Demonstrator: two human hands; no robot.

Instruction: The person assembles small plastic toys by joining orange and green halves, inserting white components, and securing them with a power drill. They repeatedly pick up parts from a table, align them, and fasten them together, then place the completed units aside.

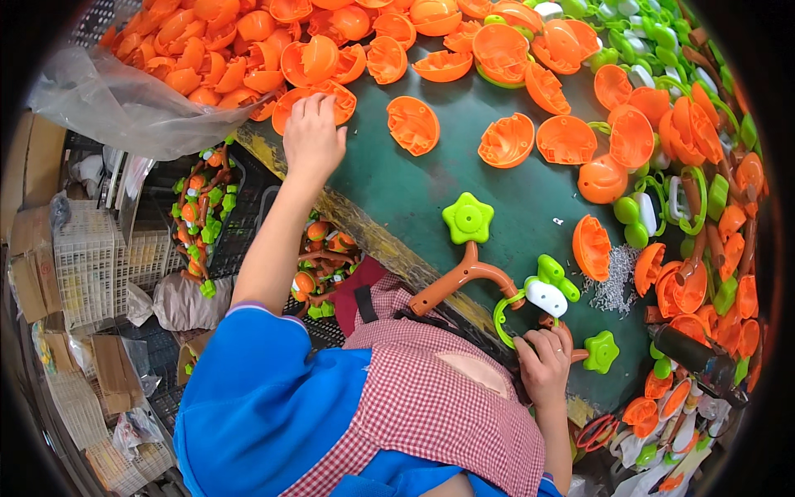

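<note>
My left hand is stretched to the far left, its fingers curled over an orange plastic half-shell at the edge of a heap. Near the table's front edge, my right hand grips a brown plastic branch piece with a green star-shaped knob on its end. Against those fingers sits a green-and-white plastic part with a thin green ring. Beside it lies a brown forked branch, topped by another green star knob. How the ringed part joins the branches is partly hidden.
Orange half-shells are scattered across the green tabletop. Small screws lie in a pile at right, near a black power tool and red-handled scissors. Mixed green, white and brown parts crowd the right edge; crates stand at left.
</note>
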